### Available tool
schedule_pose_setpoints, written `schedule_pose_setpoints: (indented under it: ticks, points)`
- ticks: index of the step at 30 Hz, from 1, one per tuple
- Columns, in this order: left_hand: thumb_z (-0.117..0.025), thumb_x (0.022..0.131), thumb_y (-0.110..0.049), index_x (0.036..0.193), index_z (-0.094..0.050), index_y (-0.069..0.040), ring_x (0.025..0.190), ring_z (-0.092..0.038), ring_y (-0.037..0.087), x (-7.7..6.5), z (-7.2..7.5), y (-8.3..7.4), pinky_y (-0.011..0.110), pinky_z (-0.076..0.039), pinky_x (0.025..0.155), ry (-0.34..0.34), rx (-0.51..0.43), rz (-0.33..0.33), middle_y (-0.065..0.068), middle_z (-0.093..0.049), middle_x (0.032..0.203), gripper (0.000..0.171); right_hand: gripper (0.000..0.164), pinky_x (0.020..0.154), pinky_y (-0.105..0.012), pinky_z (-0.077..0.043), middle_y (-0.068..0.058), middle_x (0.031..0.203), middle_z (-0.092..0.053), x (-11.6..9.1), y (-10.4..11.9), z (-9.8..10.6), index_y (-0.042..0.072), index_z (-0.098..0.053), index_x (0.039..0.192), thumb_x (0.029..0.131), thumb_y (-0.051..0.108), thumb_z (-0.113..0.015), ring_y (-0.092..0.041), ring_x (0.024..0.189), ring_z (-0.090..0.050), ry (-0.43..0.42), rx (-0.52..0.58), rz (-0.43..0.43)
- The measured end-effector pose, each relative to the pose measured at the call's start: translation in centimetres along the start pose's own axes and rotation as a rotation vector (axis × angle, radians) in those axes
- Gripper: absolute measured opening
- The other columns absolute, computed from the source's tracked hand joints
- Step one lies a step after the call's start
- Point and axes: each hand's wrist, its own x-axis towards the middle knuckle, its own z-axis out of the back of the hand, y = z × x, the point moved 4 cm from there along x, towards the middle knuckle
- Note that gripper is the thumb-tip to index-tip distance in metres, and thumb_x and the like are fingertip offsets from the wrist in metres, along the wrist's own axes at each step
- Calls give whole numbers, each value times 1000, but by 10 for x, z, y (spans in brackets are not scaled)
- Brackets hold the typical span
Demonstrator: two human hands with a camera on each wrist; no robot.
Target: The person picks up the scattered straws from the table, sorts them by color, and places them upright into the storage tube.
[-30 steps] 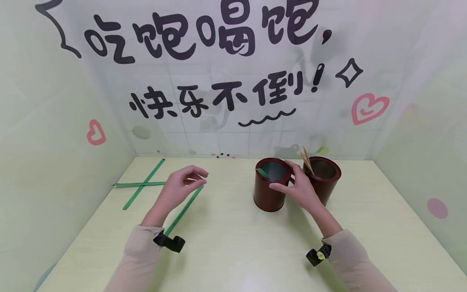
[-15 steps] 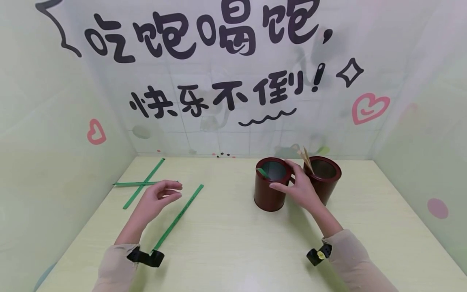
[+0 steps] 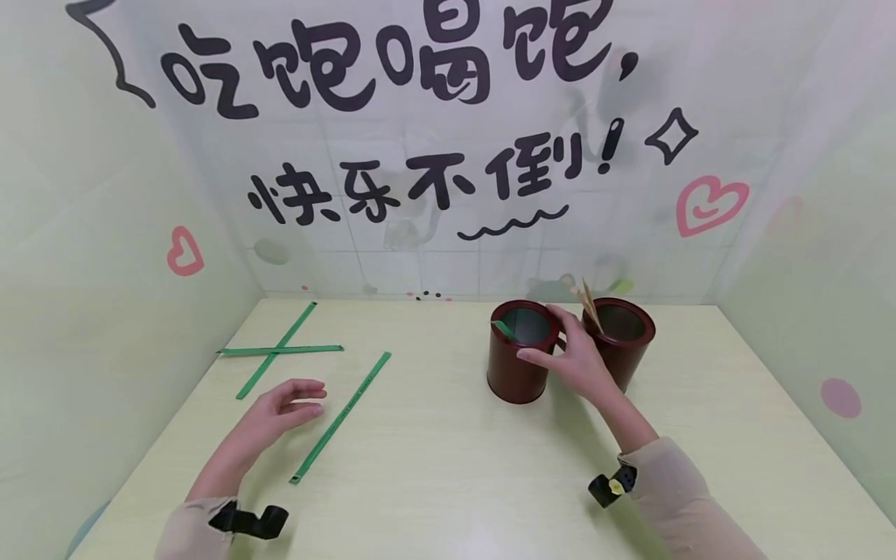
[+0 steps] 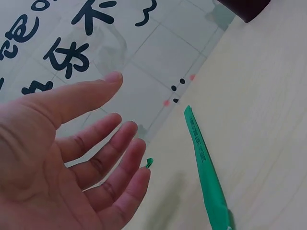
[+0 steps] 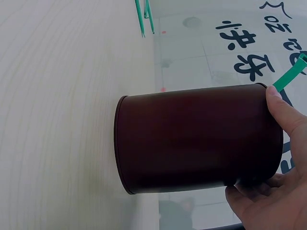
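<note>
My left hand (image 3: pixel 280 412) is held above the table at the left, fingers relaxed, holding nothing. Just right of it lies a slim green printed packet (image 3: pixel 341 420), long and narrow; in the left wrist view the packet (image 4: pixel 206 177) is apart from my fingers. Two more such packets (image 3: pixel 245 386) lie crossed at the far left. My right hand (image 3: pixel 577 358) grips a dark red cylindrical cup (image 3: pixel 516 373) near its rim, thumb toward the front. The cup stands upright on the table. A green packet end (image 5: pixel 290 76) sticks out of its mouth.
Close behind my right hand stands a second dark red cup (image 3: pixel 626 362), with several thin wooden sticks (image 3: pixel 590 307) leaning out of it. The pale table (image 3: pixel 434 467) meets a printed back wall (image 3: pixel 448 264) and side walls.
My left hand has moved left and toward me, away from above the single green packet, which now shows in full. My right hand and the cups have stayed in place.
</note>
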Motion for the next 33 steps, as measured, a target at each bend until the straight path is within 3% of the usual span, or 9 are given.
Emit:
schedule_pose_setpoints:
  ticks: [4, 9, 15, 19, 24, 33]
  points:
    - [-65, 98, -23, 141, -43, 5, 109, -62, 6, -4, 1, 15, 17, -53, 87, 41, 3, 100, 25, -55, 138, 56, 90, 114, -55, -39, -19, 154, -39, 1, 1, -1, 6, -31, 153, 82, 28, -83, -35, 143, -39, 2, 1, -2]
    - [-70, 94, -23, 135, -48, 9, 105, -62, 15, -9, 4, 28, 20, -53, 80, 38, 101, 197, 24, -61, 128, 57, 91, 115, -55, -39, -19, 154, -38, 1, 1, -1, 6, -31, 153, 82, 29, -83, -35, 143, -38, 7, -1, -6]
    - [-80, 84, -19, 116, -58, 8, 87, -57, 16, -8, -4, 22, 25, -48, 72, -16, 279, 184, 12, -65, 100, 48, 91, 115, -55, -38, -18, 155, -38, 1, 1, 0, 6, -30, 153, 83, 29, -82, -35, 143, -38, 9, -3, -14]
    - [-83, 79, -21, 104, -60, 0, 79, -52, 18, -5, -11, 18, 28, -42, 68, -49, 395, 231, 6, -59, 88, 41, 91, 115, -55, -38, -18, 154, -38, 0, 0, 0, 6, -30, 153, 83, 29, -82, -35, 143, -38, 7, -2, -14]
    - [-81, 80, -16, 95, -60, -3, 75, -52, 19, -3, -15, 16, 29, -41, 65, -78, 428, 268, 6, -58, 84, 29, 90, 115, -55, -38, -18, 154, -39, 1, 0, 0, 6, -30, 153, 83, 28, -83, -35, 143, -38, 2, 2, -8]
    - [-78, 84, -16, 92, -66, -6, 77, -54, 18, -1, -14, 13, 29, -43, 66, -67, 443, 244, 4, -63, 83, 18, 90, 115, -55, -38, -19, 153, -39, 2, 2, 2, 5, -31, 153, 83, 26, -83, -35, 143, -39, 1, 14, 1]
